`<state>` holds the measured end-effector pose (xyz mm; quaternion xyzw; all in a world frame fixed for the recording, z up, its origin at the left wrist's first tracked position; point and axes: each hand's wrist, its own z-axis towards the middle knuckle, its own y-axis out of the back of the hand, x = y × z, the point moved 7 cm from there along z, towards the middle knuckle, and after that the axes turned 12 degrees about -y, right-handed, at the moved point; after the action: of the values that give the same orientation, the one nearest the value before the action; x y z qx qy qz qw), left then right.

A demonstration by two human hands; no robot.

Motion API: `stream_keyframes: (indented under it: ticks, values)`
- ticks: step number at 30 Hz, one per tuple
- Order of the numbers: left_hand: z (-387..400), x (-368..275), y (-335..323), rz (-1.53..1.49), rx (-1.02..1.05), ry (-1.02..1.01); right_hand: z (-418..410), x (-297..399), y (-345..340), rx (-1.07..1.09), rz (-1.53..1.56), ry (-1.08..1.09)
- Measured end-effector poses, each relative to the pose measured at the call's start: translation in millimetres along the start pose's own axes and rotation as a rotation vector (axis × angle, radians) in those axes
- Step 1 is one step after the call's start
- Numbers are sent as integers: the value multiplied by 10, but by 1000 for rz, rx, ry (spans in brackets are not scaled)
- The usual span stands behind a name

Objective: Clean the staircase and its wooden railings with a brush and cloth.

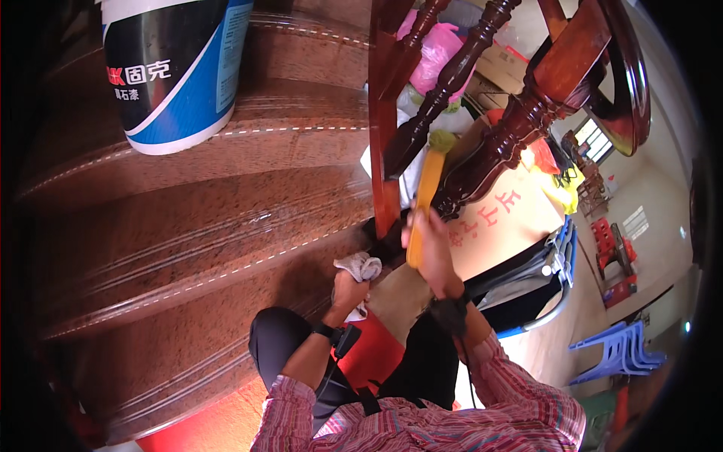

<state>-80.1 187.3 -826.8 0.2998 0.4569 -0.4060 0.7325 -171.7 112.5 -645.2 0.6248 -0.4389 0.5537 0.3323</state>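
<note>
My left hand (348, 292) grips a bunched grey-white cloth (361, 266) close to the front of a reddish-brown stone stair step (316, 237). Some of the cloth hangs below my fist. In my right hand (438, 257) is a tool with a flat yellow handle (430, 178), held across the palm and pointing away from me. An olive-green tuft (441, 140) shows at its far end; whether it belongs to the tool I cannot tell. The handle is beside a glossy, turned wooden newel post (491, 155). Left of it stands a dark wooden baluster (438, 104).
A large plastic paint bucket (175, 73) bearing writing stands on a higher step. Behind the railing are a pink plastic bag (432, 56) and cardboard boxes (502, 68). A marked cardboard sheet (508, 214) and a metal-framed folding item (556, 282) lie right. Stacked blue plastic stools (618, 350) stand farther off.
</note>
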Motion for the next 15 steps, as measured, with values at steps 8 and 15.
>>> stream_keyframes:
  ticks: [8,15]
  values:
    - [50,-18,-19,-3,19,-24,896,-67,-132,68,590,25]
    - [-20,87,83,44,-51,30,528,-99,-213,74,440,50]
